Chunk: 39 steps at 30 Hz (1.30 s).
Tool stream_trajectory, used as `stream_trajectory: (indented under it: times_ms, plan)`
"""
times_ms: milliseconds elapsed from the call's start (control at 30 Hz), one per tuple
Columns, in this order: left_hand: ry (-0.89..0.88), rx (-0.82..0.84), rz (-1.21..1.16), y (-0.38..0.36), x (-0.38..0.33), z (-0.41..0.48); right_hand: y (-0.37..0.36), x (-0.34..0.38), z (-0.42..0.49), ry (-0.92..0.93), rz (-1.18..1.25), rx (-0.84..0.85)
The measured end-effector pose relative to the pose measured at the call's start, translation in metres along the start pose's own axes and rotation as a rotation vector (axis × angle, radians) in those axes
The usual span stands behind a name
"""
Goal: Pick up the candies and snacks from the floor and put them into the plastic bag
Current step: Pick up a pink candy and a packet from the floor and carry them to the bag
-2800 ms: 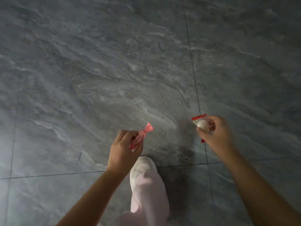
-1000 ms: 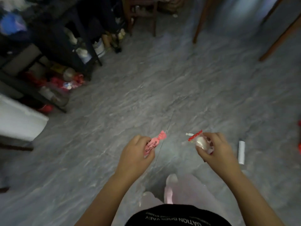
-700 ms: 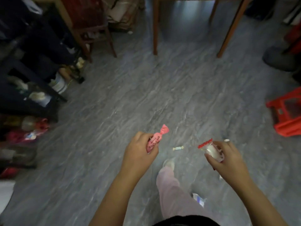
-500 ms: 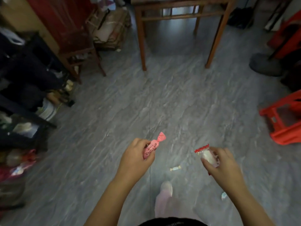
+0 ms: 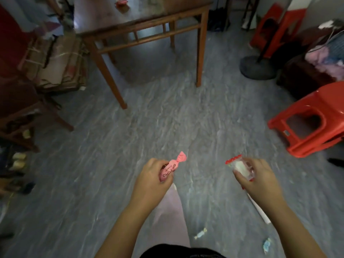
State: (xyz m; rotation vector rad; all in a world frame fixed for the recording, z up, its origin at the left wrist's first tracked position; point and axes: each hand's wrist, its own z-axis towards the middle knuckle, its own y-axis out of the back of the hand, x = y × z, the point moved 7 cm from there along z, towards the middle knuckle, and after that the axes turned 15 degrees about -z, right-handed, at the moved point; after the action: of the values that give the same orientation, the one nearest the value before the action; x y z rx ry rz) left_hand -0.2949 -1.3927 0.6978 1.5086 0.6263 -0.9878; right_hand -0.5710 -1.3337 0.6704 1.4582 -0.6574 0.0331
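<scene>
We observe, at far left, a stack of flattened brown cardboard (image 5: 55, 64) leaning near a brown wooden table (image 5: 141, 25); neither bears on the task. The left hand (image 5: 150, 180) has its fingers closed around a pink twist-wrapped candy (image 5: 172, 168), one twisted end projecting upward. On the grey marbled floor (image 5: 167, 123), a small pale twist-wrapped candy (image 5: 200, 233) lies below, between the arms. The right hand (image 5: 258, 178) pinches a clear packet with a red serrated edge (image 5: 240, 167). A bluish wrapped candy (image 5: 266, 245) lies near the lower right, and a red plastic stool (image 5: 312, 120) stands at right. No plastic bag is visible. We judge that, with both hands occupied, stooping for more items risks dropping one, and the low candies could be trodden on.
</scene>
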Motion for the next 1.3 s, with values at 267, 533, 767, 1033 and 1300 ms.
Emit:
stream_trajectory:
  times_ms: [267,533,767,1033,1300]
  plan:
    - [-0.098,0.047,0.016,0.016,-0.001,0.217,0.015,0.078,0.168,-0.014,-0.005,-0.1]
    - [-0.158,0.213,-0.065,-0.071,-0.036,0.374,0.012,0.008,0.286,-0.244,-0.003,-0.108]
    - [-0.298,0.329,-0.01,-0.184,-0.115,0.528,0.055,-0.086,0.444,-0.288,-0.023,-0.177]
    - [-0.383,0.372,-0.014,-0.28,-0.189,0.689,0.12,-0.156,0.611,-0.302,-0.05,-0.217]
    - [-0.251,0.316,-0.054,-0.33,-0.175,0.871,0.119,-0.154,0.814,-0.237,-0.023,-0.157]
